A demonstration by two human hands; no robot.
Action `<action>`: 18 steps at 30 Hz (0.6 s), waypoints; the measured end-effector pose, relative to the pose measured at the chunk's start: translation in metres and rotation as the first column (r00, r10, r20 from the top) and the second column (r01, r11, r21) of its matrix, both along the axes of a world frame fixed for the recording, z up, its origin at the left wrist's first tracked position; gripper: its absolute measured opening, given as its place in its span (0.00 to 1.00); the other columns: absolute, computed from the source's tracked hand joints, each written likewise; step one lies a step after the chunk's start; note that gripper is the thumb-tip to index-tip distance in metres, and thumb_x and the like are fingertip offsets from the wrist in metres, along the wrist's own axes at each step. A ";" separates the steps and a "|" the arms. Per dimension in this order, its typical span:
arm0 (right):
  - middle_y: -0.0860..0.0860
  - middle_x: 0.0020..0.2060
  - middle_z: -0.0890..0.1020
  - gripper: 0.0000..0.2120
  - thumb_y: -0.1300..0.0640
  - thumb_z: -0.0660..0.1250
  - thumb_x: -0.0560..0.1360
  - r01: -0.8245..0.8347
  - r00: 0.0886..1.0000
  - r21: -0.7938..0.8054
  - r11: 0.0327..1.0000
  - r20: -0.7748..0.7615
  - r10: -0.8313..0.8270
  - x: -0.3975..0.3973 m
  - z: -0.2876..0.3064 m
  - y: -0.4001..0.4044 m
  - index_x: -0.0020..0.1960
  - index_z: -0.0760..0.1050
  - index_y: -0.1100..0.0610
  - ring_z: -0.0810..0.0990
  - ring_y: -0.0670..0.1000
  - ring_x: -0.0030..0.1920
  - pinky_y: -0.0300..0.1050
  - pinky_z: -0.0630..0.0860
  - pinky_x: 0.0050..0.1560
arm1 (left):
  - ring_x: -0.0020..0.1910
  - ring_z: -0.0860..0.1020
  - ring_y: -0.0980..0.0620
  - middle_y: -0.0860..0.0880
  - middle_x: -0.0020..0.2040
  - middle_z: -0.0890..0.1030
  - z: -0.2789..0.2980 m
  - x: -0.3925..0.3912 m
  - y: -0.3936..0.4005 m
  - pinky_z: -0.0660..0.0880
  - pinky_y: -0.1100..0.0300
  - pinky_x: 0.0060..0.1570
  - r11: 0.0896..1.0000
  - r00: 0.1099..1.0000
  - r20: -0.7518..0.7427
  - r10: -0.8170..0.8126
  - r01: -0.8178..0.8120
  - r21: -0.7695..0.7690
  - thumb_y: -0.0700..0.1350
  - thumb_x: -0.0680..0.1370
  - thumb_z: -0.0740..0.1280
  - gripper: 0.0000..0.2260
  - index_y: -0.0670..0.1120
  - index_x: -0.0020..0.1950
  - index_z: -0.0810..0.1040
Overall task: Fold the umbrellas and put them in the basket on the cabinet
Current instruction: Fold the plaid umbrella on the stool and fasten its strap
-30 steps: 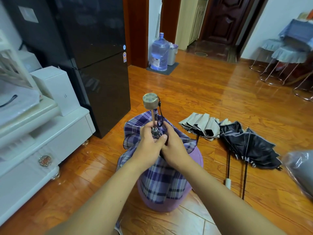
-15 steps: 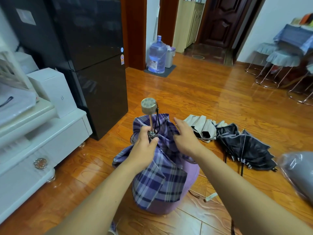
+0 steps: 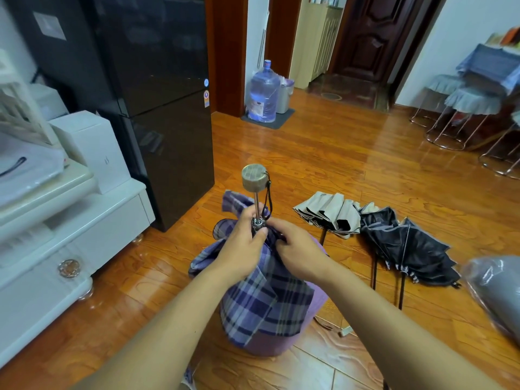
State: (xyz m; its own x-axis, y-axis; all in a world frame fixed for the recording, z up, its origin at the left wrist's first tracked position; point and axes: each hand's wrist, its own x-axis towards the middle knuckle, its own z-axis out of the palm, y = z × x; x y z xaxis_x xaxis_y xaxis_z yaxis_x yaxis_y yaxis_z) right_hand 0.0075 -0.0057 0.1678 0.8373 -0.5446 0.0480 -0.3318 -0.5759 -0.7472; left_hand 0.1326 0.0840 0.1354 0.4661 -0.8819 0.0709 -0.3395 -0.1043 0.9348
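My left hand (image 3: 242, 243) and right hand (image 3: 298, 253) both clenched on the plaid umbrella (image 3: 264, 299), handle upward, between them.

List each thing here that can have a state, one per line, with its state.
plaid umbrella: canopy collapsed, shaft still extended, handle up
left hand: grips the plaid umbrella near the shaft
right hand: pinches its fabric
beige umbrella: half-folded, on the floor
black umbrella: collapsed loosely, on the floor
dark door: closed
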 end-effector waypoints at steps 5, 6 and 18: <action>0.42 0.46 0.84 0.21 0.68 0.57 0.80 0.085 0.989 -0.063 0.994 -0.114 -0.092 -0.012 0.032 -0.018 0.62 0.82 0.51 0.77 0.37 0.32 0.28 0.67 0.32 | 0.48 0.74 0.51 0.38 0.58 0.78 -0.001 0.003 -0.001 0.73 0.49 0.52 0.996 0.997 -0.012 -0.072 0.073 0.053 0.50 0.86 0.60 0.06 0.56 0.63 0.68; 0.45 0.48 0.85 0.18 0.66 0.58 0.81 0.155 0.986 -0.086 0.984 -0.055 -0.160 -0.011 0.044 -0.022 0.60 0.83 0.52 0.79 0.39 0.35 0.32 0.72 0.34 | 0.47 0.73 0.51 0.35 0.56 0.77 -0.001 0.003 -0.002 0.71 0.50 0.49 0.996 0.997 -0.017 -0.077 0.078 0.051 0.50 0.86 0.60 0.05 0.54 0.62 0.68; 0.49 0.66 0.80 0.28 0.39 0.45 0.85 -0.080 0.992 -0.170 0.982 -0.109 0.062 0.036 0.128 -0.011 0.66 0.79 0.51 0.76 0.49 0.66 0.47 0.69 0.65 | 0.31 0.63 0.53 0.46 0.39 0.68 0.002 -0.013 -0.015 0.62 0.64 0.31 0.999 0.999 -0.030 -0.043 0.044 0.021 0.44 0.86 0.59 0.07 0.50 0.65 0.66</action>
